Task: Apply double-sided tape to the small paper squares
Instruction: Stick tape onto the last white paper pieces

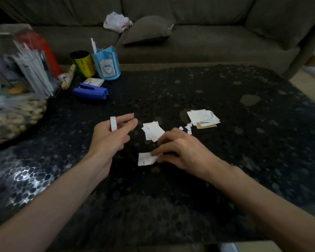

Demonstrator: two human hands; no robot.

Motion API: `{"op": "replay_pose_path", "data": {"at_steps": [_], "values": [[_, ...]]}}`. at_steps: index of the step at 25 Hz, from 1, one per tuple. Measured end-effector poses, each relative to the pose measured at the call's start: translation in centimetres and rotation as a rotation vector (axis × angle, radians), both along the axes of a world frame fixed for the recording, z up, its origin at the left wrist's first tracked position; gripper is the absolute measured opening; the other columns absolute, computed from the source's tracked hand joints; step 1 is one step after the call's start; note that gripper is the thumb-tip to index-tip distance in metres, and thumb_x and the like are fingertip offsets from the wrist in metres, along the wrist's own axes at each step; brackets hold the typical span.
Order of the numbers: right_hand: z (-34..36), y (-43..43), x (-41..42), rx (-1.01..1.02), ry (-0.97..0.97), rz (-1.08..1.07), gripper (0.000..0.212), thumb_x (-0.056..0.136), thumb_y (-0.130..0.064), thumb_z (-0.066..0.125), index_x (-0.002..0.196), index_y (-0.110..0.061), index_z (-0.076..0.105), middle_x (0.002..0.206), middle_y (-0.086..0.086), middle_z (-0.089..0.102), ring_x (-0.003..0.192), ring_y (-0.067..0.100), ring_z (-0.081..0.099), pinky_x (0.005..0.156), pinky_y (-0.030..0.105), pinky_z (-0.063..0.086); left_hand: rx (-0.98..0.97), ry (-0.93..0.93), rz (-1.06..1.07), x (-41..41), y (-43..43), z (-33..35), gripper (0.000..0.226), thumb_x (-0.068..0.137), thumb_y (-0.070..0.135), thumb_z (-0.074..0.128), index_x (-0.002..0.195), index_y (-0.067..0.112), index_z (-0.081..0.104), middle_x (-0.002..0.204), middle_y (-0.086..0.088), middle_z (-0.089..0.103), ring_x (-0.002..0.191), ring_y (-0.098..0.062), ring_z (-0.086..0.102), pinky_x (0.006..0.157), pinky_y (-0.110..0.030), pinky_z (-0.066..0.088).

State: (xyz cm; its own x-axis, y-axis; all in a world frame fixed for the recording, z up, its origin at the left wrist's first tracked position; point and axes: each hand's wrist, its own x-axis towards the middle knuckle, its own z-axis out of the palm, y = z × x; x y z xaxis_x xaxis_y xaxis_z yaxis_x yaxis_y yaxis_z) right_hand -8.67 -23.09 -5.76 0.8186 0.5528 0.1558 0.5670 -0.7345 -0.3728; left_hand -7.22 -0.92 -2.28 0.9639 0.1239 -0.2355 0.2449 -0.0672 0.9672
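Arms: both bare, coming in from 7 & 5 o'clock over the dark speckled table (153,206).
R hand (182,148): mid-table, knuckles up, fingers curled. Thumb + forefinger pinch the R edge of the paper slip (145,159).
Paper slip: flat on the table, sticking out at the R hand's 9 o'clock.
L hand (109,135): at the slip's 10 o'clock, fingers near straight, loosely spread, aimed at 2 o'clock.
Tape roll (113,124): white, worn like a ring on one L finger; which finger, can't tell.
Cut papers (153,131): small heap at 12 o'clock of the R hand, just beside the L fingertips.
Scraps (186,128): tiny white bits, 1 o'clock of the R hand.
Receipts (203,117): stack just past the scraps.
Stapler (91,91): blue, 11 o'clock, w/ blue pen pot (107,66) + yellow can (83,63) behind.
Plastic bag (16,79): clear, stuffed, 9 o'clock edge.
Sofa (207,39): grey, 12 o'clock, beyond the table.
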Motion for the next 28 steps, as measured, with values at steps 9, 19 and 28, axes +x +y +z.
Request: {"op": "replay_pose_path", "data": {"at_steps": [9,19,28], "values": [[1.2,0.0,-0.6,-0.034,0.162,-0.074,0.034,0.092,-0.052,0.073,0.124,-0.039,0.073,0.125,-0.018,0.056,0.122,0.004,0.047,0.105,0.026,0.042,-0.052,-0.001,-0.084,-0.5,0.0,0.1,0.014,0.091,0.036,0.078,0.099,0.027,0.083,0.068,0.004,0.044,0.050,-0.005,0.031,0.046,-0.019,0.027],[2.4,1.3,-0.3,0.780,0.494,-0.348,0.030,0.095,-0.024,0.077,0.126,-0.025,0.075,0.112,-0.012,0.078,0.103,-0.004,0.072,0.090,0.014,0.056,-0.059,0.127,-0.303,-1.2,-0.3,0.2,0.019,0.092,0.033,0.075,0.103,0.020,0.083,0.053,0.010,0.038,0.049,-0.006,0.029,0.049,-0.022,0.026],[2.4,1.5,-0.6,0.816,0.509,-0.406,0.006,0.091,-0.024,0.081,0.096,-0.021,0.082,0.097,-0.008,0.080,0.096,0.006,0.074,0.091,0.026,0.058,-0.028,0.120,-0.340,-1.2,-0.3,0.0,0.019,0.092,0.034,0.075,0.101,0.020,0.083,0.054,0.007,0.033,0.050,-0.007,0.025,0.048,-0.023,0.025]]}}
